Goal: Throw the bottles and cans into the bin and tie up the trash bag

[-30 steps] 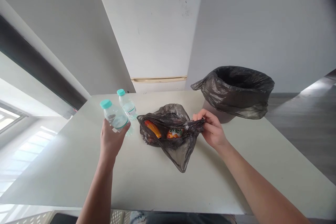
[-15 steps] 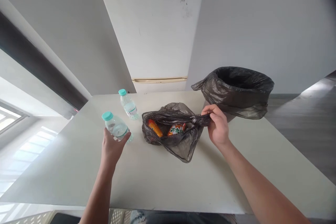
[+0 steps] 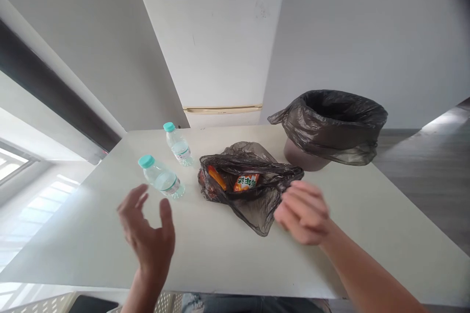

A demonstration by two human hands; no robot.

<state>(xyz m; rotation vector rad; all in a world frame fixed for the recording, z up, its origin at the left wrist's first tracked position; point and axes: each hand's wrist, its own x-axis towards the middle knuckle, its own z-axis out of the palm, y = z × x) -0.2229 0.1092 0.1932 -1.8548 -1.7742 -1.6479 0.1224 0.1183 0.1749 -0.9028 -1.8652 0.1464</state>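
My left hand (image 3: 149, 232) is open, thumb and fingers apart, just in front of the nearer clear bottle (image 3: 161, 178) with a teal cap. A second such bottle (image 3: 178, 145) stands behind it. At the middle of the table lies a black plastic bag (image 3: 264, 210), its mouth spread. Inside it show an orange-red packet (image 3: 246, 182) and an orange item (image 3: 217, 177) whose kind I cannot make out. My right hand (image 3: 304, 212), smeared by motion, has curled fingers at the bag's right edge; whether they grip the plastic is unclear.
Behind the bag to the right stands a bin (image 3: 303, 156) lined with a black bag (image 3: 330, 129). The white table (image 3: 227, 259) ends at a fridge (image 3: 223, 58) on the far side. A perforated basket (image 3: 51, 304) is below the near left edge.
My left hand has let go of the nearer bottle and drawn back toward me. My right hand has moved down from the bag's twisted right end, which now lies free of it.
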